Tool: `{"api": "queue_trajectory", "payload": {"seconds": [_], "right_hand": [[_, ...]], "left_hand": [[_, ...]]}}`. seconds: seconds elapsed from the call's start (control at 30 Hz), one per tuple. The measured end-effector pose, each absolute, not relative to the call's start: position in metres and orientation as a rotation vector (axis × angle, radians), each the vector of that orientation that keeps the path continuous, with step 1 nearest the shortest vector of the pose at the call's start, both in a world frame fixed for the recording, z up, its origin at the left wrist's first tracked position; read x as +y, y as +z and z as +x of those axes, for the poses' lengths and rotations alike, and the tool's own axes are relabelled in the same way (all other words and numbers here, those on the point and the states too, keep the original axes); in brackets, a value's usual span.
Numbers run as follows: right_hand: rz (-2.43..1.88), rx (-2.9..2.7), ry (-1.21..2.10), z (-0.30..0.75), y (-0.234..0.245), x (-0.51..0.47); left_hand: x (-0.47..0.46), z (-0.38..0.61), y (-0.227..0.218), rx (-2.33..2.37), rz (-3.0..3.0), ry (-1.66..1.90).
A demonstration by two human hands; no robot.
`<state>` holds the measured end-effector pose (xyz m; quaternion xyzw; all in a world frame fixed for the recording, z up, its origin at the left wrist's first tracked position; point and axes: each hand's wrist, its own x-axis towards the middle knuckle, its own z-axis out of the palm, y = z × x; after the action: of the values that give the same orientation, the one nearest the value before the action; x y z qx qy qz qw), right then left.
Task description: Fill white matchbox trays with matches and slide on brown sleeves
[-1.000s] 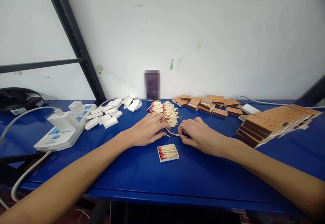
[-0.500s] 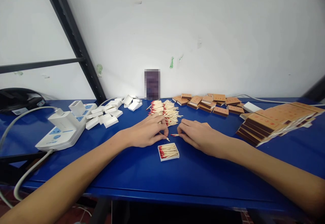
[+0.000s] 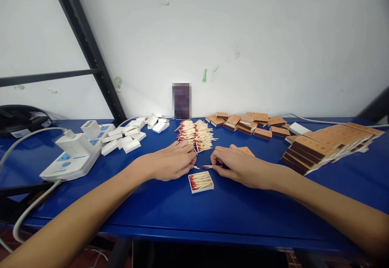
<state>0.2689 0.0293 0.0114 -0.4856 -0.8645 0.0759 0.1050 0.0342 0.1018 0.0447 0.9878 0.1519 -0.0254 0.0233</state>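
Observation:
Between and in front of my hands lies a white matchbox tray [image 3: 201, 191], partly filled with red-tipped matches, heads to the left. My left hand [image 3: 175, 159] is closed in a pinch just beyond the tray's left side, and a pale match end [image 3: 196, 168] sticks out from its fingertips. On the other side, my right hand [image 3: 232, 162] pinches matches [image 3: 208, 166] whose red heads point left. A heap of loose matches [image 3: 197, 133] spreads behind both hands. Partly hidden behind my right hand is an orange matchbox sleeve [image 3: 246, 151].
White empty trays [image 3: 124, 134] pile up at the back left, near a white power strip [image 3: 77, 154] with plugs and cables. Several orange matchboxes [image 3: 252, 122] lie at the back right. Stacked matchbox sleeves [image 3: 322, 144] stand farther right. A blurred dark panel [image 3: 181, 101] leans against the wall.
Both hands have come slightly nearer to the tray. The left hand has turned more palm down, and the right hand's matches have shifted a little lower. The tray stays in place.

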Motion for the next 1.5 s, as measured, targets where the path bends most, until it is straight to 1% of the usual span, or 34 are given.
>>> {"api": "queue_trajectory", "payload": {"seconds": [0.2,0.33,0.53,0.7,0.8,0.93,1.03,1.3,1.5], "right_hand": [[-1.432,-2.550,0.269,0.270,0.011,0.031],[-1.425,-2.589,0.202,0.269,0.012,0.030],[-1.416,-2.616,0.113,0.266,0.015,0.027],[-1.467,-2.552,0.091,0.266,0.017,0.027],[-1.468,-2.452,0.151,0.263,0.021,0.024],[-1.264,-2.366,0.365,0.252,0.026,0.015],[-1.188,-2.327,0.453,0.242,0.027,0.010],[-1.205,-2.459,0.328,0.234,0.016,0.012],[-1.173,-2.403,0.363,0.234,0.014,0.013]], "left_hand": [[0.089,0.036,0.057,0.441,2.857,0.103],[0.076,0.043,0.056,0.470,2.759,0.054],[0.073,0.047,0.047,0.530,2.740,0.084],[0.074,0.046,0.052,0.575,2.767,0.113],[0.077,0.042,0.058,0.620,2.818,0.156],[0.082,0.036,0.059,0.693,2.881,0.030],[0.084,0.036,0.053,0.672,2.911,-0.054],[0.086,0.037,0.047,0.564,2.876,-0.064],[0.087,0.038,0.048,0.556,2.850,-0.096]]}}
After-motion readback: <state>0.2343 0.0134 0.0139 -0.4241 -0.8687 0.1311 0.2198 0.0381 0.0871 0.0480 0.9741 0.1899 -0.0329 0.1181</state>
